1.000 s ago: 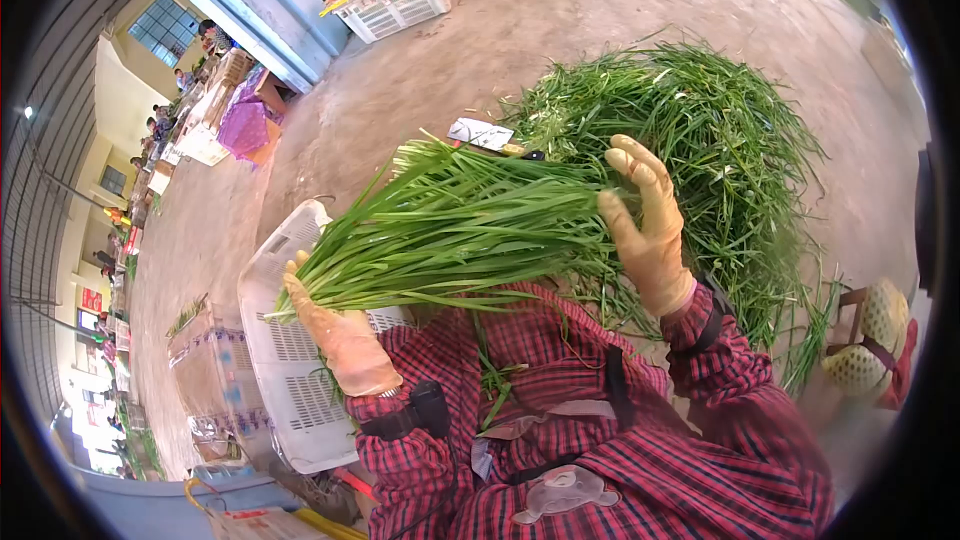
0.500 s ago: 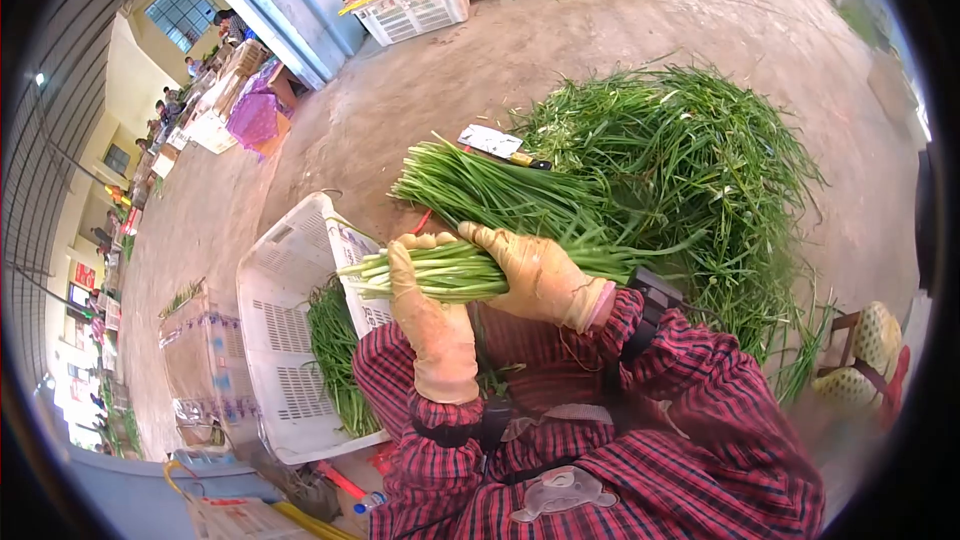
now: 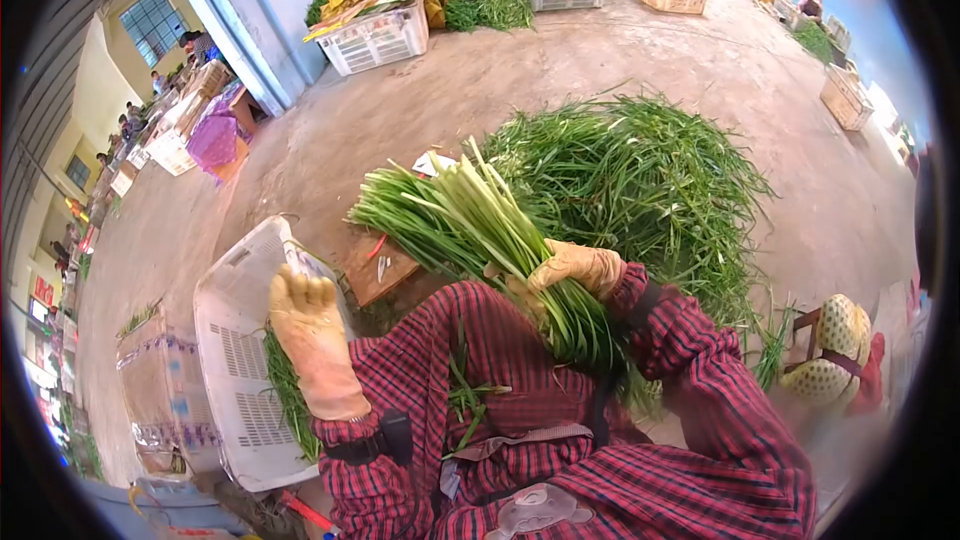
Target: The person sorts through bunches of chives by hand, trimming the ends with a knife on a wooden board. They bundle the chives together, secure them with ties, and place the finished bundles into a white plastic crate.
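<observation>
My right hand (image 3: pixel 575 268), in a tan rubber glove, is wrapped round a bunch of garlic chives (image 3: pixel 492 208). The pale stem ends tilt up and away, and the green leaves hang over my lap. My left hand (image 3: pixel 308 325), gloved alike, is raised apart from the bunch, open and holding nothing, beside the white crate. Behind the held bunch lies another sheaf of chives (image 3: pixel 395 208) on a low wooden board (image 3: pixel 375 275). A white blade (image 3: pixel 432 163) shows partly beyond it; its handle is hidden.
A large loose heap of chives (image 3: pixel 650 175) covers the floor ahead right. At my left stands a white plastic crate (image 3: pixel 235 335) with greens inside, next to a wrapped box (image 3: pixel 165 380). A small padded chair (image 3: pixel 840 345) is at right. Crates (image 3: pixel 380 40) and people are farther off.
My left hand has let go of the bunch and moved left. My right hand has swung the bunch from lying level to stems tilted upward. The view has shifted, showing more background.
</observation>
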### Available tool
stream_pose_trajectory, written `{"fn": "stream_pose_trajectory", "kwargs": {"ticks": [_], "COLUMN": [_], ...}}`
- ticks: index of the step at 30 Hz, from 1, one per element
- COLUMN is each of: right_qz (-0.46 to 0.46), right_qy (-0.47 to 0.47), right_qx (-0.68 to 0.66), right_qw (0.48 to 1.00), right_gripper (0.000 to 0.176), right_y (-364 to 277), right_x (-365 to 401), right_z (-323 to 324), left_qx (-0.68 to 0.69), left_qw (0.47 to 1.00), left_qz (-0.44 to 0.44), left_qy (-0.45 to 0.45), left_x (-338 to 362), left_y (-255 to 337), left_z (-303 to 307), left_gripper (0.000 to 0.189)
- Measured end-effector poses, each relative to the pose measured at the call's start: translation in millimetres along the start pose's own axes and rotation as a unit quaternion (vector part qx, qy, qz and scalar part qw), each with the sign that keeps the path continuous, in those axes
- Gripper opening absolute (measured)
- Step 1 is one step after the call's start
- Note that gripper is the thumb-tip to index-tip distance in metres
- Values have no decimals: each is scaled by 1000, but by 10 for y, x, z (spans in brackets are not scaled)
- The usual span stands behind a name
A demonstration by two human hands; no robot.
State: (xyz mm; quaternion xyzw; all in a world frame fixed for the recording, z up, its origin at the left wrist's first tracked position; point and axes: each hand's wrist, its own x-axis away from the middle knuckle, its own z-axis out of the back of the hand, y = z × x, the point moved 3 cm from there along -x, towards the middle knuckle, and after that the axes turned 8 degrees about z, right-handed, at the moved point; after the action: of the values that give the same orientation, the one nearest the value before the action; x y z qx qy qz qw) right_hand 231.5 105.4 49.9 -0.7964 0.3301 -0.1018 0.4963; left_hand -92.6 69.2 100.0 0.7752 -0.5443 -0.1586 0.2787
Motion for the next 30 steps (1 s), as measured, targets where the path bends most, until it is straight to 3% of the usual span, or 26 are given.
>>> {"fn": "stream_pose_trajectory", "kwargs": {"ticks": [5,7,8,10,14,21,25,27,30], "right_qz": [-4,-29,-33,-92,-91,-109,-142,-125,-187], "right_qy": [24,111,104,156,196,219,256,270,263], "right_qx": [-25,33,29,145,205,290,410,580,622], "right_qw": [999,993,994,973,955,925,864,758,713], "right_gripper": [72,63,63,48,31,46,54,58,70], "right_y": [-196,-266,-212,-46,-136,154,333,505,898], "right_x": [47,53,17,-83,-721,-2168,-2776,-3031,-3291], "right_z": [50,175,340,750,938,1309,1464,1578,1737], "left_qx": [-66,-78,-85,-91,-187,-232,-283,-323,-444], "left_qw": [989,989,989,987,968,949,932,915,875], "left_qz": [130,124,125,133,165,214,226,234,178], "left_qy": [16,22,6,1,26,15,18,54,81], "left_x": [47,-114,-203,-371,-814,-1568,-1903,-2034,-2186], "left_y": [-320,-265,-234,-208,-203,-313,-511,-622,-718], "left_z": [-10,115,194,319,573,978,1228,1400,1748], "left_gripper": [22,24,25,26,29,30,29,33,37]}}
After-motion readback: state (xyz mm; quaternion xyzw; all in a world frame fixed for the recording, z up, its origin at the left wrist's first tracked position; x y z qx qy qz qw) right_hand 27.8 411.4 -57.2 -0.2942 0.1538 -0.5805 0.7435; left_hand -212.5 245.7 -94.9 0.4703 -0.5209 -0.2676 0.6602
